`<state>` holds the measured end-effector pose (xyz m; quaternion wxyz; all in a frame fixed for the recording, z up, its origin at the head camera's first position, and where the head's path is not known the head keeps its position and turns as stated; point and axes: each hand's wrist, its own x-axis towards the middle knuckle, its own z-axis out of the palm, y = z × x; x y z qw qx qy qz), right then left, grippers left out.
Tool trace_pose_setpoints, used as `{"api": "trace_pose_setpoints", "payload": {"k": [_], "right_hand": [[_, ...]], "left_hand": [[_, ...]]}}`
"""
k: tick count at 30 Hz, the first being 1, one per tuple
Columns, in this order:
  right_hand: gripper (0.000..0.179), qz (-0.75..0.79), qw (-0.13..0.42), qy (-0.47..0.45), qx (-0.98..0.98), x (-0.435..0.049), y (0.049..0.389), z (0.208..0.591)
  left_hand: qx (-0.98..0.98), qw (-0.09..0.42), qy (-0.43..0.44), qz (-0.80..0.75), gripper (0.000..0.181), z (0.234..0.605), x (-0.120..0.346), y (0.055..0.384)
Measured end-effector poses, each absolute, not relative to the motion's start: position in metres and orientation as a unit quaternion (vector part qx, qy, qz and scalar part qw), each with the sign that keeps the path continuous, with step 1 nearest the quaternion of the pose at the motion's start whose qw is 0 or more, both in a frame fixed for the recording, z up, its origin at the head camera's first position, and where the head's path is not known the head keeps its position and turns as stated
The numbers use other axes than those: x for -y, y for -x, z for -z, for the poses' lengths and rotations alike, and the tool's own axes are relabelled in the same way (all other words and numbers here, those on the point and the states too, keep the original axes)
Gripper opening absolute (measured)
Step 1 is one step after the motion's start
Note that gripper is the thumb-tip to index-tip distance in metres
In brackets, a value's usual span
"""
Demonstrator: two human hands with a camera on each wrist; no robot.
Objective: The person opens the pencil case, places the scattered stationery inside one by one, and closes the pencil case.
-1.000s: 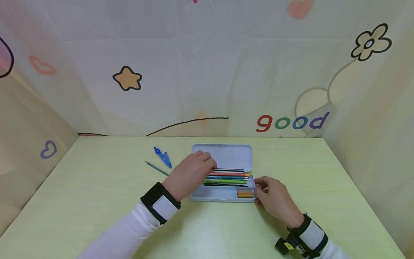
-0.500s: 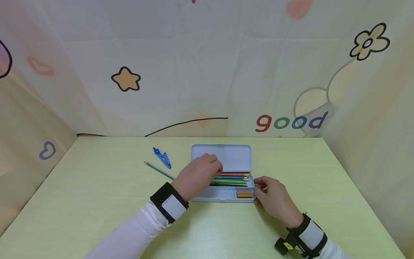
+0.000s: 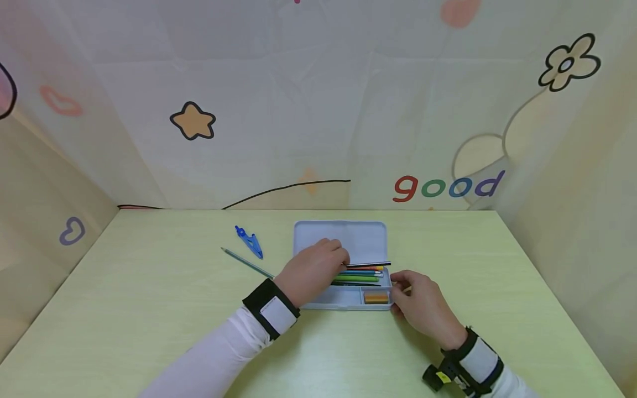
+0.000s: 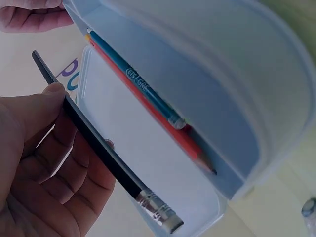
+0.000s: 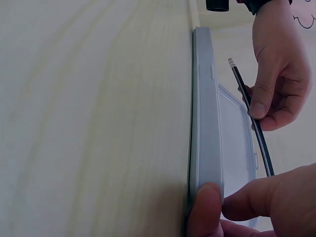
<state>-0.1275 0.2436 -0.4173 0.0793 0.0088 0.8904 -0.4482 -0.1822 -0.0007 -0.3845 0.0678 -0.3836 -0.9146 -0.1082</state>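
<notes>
My left hand [image 3: 313, 271] pinches a black pencil [image 4: 103, 153] between thumb and fingers, over the back of the open pencil case [image 3: 328, 302]. The pencil's silver ferrule and eraser end show in the left wrist view. At the case's right end, my right hand [image 3: 423, 304] grips the edge with thumb and fingertips. Inside the case lie a red pencil [image 4: 153, 106], a teal pencil [image 4: 140, 84], a green pencil [image 3: 355, 278] and a thin black one. A small orange-brown block [image 3: 376, 298] sits in the front right compartment. The left hand hides the case's left part.
To the left of the case, a blue drawing compass [image 3: 250, 241] and a teal pencil [image 3: 246, 262] lie on the pale table [image 3: 149, 309]. The raised lid [image 3: 343, 232] leans back behind the case. A printed cloth backdrop borders the table.
My left hand has moved to the right, carrying the black pencil with it, and its far tip now reaches past the case's right end. The right hand has stayed on the case's edge.
</notes>
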Motion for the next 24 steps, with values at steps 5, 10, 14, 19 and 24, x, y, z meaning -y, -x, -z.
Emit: {"api": "trace_pose_setpoints", "payload": {"k": [5,10,14,19,24], "right_hand": [[0.035,0.447,0.083,-0.009,-0.89,-0.244,0.128,0.418],[0.033,0.443,0.08,-0.011,-0.893,-0.244,0.129,0.418],[0.033,0.44,0.077,-0.012,-0.895,-0.243,0.129,0.417],[0.035,0.439,0.079,-0.015,-0.895,-0.243,0.128,0.417],[0.035,0.437,0.079,-0.014,-0.896,-0.243,0.128,0.417]], "left_hand": [[0.914,0.063,0.384,0.11,0.008,0.391,-0.004,0.184],[0.915,0.063,0.385,0.103,0.008,0.393,-0.008,0.185],[0.917,0.057,0.382,0.098,0.008,0.394,-0.01,0.184],[0.917,0.053,0.383,0.093,0.007,0.397,-0.011,0.185],[0.917,0.055,0.386,0.081,0.007,0.401,-0.012,0.186]]}}
